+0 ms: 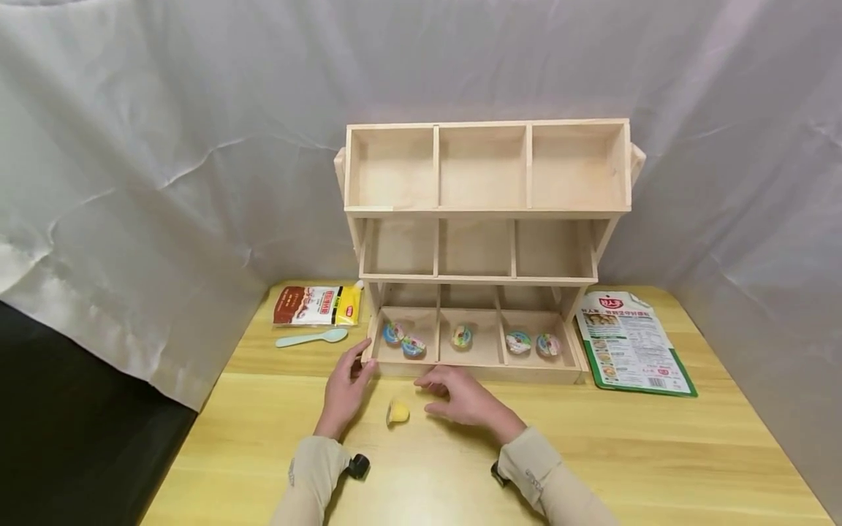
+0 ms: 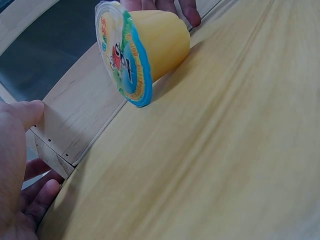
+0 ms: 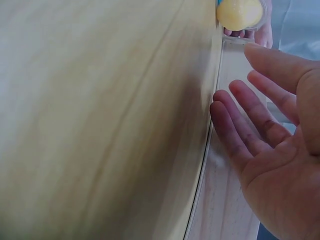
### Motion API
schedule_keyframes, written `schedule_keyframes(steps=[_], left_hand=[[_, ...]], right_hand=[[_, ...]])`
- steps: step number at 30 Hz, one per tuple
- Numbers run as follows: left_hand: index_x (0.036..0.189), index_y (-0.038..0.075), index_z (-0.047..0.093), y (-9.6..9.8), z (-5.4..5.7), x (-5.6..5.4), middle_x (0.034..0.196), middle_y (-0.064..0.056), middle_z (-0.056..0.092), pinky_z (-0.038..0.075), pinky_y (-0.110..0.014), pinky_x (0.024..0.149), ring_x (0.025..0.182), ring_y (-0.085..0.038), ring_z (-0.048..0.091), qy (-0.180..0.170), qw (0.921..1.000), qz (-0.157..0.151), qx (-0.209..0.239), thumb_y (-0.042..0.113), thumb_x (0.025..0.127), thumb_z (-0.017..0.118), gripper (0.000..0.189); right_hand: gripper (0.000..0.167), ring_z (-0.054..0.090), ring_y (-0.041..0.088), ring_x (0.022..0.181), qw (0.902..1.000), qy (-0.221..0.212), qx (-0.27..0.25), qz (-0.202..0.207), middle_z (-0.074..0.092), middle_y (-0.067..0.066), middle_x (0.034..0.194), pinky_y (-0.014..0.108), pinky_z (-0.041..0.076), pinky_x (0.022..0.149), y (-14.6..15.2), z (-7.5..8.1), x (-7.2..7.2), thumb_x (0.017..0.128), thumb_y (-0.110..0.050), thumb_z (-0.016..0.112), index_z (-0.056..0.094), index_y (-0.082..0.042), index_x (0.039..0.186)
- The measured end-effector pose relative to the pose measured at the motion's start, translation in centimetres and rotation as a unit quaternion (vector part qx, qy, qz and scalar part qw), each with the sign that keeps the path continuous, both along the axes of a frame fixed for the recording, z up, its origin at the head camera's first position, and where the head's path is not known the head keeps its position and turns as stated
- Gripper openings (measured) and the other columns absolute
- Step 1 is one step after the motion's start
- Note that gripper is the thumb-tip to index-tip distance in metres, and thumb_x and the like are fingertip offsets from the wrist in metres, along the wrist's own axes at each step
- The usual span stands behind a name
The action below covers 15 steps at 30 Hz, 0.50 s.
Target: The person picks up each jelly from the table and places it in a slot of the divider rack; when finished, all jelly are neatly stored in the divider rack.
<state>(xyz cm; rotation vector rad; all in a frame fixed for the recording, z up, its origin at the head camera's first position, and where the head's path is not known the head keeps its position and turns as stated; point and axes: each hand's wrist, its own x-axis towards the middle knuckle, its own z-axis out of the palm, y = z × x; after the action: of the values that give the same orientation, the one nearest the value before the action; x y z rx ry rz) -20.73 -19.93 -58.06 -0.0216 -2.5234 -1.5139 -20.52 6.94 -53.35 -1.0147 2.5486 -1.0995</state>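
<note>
A yellow jelly cup (image 1: pixel 397 412) lies on its side on the table between the two hands. Its printed lid (image 2: pixel 122 55) faces left, toward the left hand. My left hand (image 1: pixel 345 391) holds the front left corner of a three-tier wooden shelf (image 1: pixel 473 374), thumb on the front board and fingers around the corner. To the right of the jelly cup is my right hand (image 1: pixel 460 397), fingers spread and slightly bent, with nothing in it. In the right wrist view its fingertips (image 3: pixel 220 110) are close by the shelf's front board.
Several jelly cups (image 1: pixel 462 337) lie in the shelf's bottom compartments: two left, one middle, two right. At the left are a red, white and yellow packet (image 1: pixel 317 305) and a pale spoon (image 1: pixel 312 337). A green-edged pouch (image 1: pixel 634 343) lies right of the shelf. Grey cloth (image 1: pixel 263 88) hangs behind.
</note>
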Motion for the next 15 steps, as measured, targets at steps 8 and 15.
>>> schedule_keyframes(steps=[8, 15], left_hand=[[0.15, 0.032, 0.054, 0.0, 0.3, -0.5, 0.141, -0.008, 0.06, 0.053, -0.045, 0.099, 0.115, -0.026, 0.062, 0.002, 1.0, 0.003, -0.002, 0.036, 0.104, 0.064, 0.048], [0.15, 0.032, 0.054, -0.1, 0.1, -0.3, 0.139, -0.008, 0.061, 0.053, -0.044, 0.098, 0.114, -0.025, 0.063, -0.001, 1.0, 0.001, 0.0, 0.037, 0.104, 0.064, 0.048]], right_hand=[[0.048, 0.067, 0.023, 0.11, 0.9992, -0.023, 0.014, 0.03, 0.069, 0.006, 0.124, 0.033, 0.056, 0.096, -0.9, 0.6, 0.3, 0.09, -0.014, 0.081, 0.067, -0.01, 0.136], [0.053, 0.066, 0.018, 0.11, 0.9973, -0.01, 0.05, 0.053, 0.068, 0.003, 0.123, 0.029, 0.054, 0.096, -3.1, 0.8, 1.1, 0.092, -0.023, 0.08, 0.063, -0.013, 0.142]])
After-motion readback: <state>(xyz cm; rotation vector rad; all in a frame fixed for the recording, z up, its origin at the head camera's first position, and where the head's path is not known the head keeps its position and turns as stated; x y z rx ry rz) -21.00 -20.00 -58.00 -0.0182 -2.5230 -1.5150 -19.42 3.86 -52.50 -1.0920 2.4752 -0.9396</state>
